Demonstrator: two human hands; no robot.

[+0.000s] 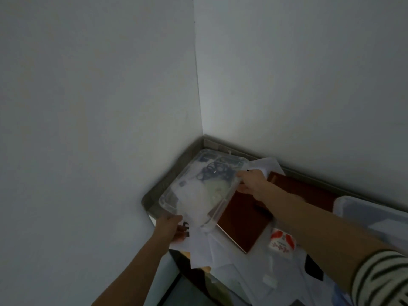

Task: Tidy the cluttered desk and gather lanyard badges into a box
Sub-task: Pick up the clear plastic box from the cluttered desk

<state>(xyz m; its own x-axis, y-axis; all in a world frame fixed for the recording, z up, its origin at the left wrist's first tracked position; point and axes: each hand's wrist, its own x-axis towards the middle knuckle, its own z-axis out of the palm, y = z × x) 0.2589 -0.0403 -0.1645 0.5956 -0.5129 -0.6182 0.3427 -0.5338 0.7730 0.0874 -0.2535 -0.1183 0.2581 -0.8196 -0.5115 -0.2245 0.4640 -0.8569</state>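
Left hand point(171, 227): curled round near corner of clear rectangular plastic box point(198, 195), fingers underneath.
Right hand point(251, 182): gripping right rim of same box.
Box position: tilted, at back left corner of grey tabletop point(154, 193), by the wall corner; resting or lifted, cannot tell.
Contents: tangle of dark blue lanyards point(210, 172), the rest blurred.
Alongside: reddish-brown flat board point(242, 219), loose white papers point(203, 246), small red-and-white carton point(281, 241).

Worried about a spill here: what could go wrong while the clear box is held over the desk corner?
The clear box looks tilted between the left hand and right hand, so it may slip or the dark lanyards inside could shift. Loose papers overhang the desk edge beneath it and could fall.
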